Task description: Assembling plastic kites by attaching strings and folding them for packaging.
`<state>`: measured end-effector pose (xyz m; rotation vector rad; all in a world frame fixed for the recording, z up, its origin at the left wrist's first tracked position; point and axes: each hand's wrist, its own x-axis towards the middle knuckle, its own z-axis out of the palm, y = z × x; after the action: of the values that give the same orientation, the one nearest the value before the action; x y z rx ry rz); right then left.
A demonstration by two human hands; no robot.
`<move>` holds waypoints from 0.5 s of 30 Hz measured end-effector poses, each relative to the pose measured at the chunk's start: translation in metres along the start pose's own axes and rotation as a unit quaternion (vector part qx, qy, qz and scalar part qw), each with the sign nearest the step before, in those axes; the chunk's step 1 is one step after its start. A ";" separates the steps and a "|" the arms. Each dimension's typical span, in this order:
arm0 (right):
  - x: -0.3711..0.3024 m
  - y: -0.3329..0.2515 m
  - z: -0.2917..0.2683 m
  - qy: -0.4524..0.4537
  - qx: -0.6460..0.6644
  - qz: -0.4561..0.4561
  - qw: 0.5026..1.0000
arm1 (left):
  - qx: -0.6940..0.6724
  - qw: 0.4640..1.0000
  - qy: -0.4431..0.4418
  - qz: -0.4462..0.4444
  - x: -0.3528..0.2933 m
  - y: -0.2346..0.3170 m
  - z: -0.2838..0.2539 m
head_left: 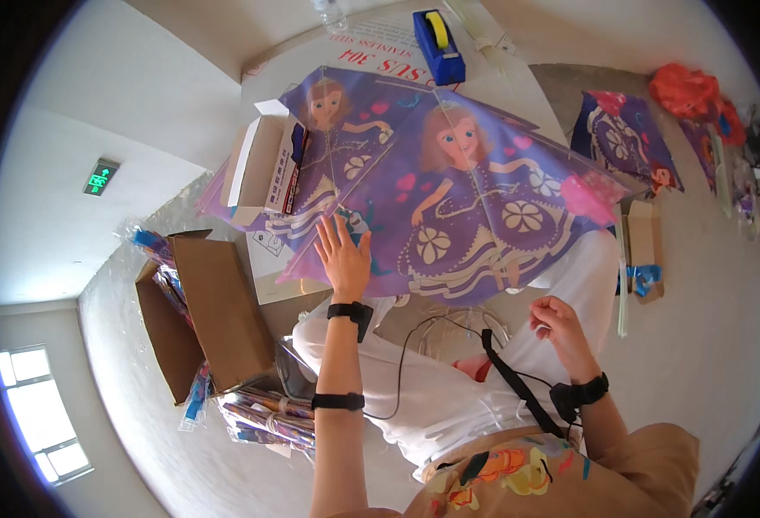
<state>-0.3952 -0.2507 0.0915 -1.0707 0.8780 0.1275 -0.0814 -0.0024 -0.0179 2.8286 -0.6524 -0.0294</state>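
A purple kite [484,203] printed with a princess figure lies spread before me, thin rods crossing it. Another kite [324,121] of the same print lies to its left and partly under it. My left hand [343,259] is open, its fingers stretched flat over the lower left of the kites. Over my right thigh, apart from the kite, my right hand [561,330] is closed with curled fingers. What those fingers hold, if anything, I cannot make out. A pink bundle [592,197] rests on the kite's right corner. An open white box [263,164] stands on the left kite.
At the far edge of the board [518,95] sits a blue tape dispenser [439,47] with yellow tape. A cardboard box [216,311] of wrapped bundles stands left, with more bundles [268,419] below. On the right are another kite [626,138], a small carton [643,250] and a red bag [684,91].
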 end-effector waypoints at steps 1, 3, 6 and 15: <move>0.004 0.010 -0.005 0.035 0.024 -0.026 0.999 | 0.005 0.999 0.007 -0.039 -0.003 0.001 0.001; 0.017 0.028 -0.019 0.070 0.052 -0.055 0.995 | -0.005 0.999 0.008 -0.050 -0.007 0.008 -0.003; 0.048 0.042 -0.042 0.160 0.104 -0.116 0.975 | -0.025 0.998 0.033 -0.043 -0.020 0.011 -0.008; 0.118 -0.006 -0.088 0.177 0.147 -0.166 0.959 | -0.171 0.980 -0.039 0.095 -0.120 0.076 -0.013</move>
<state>-0.3635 -0.3613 -0.0009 -0.9570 0.9850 -0.4760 -0.2210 -0.0138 0.0089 2.4356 -0.8440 -0.2010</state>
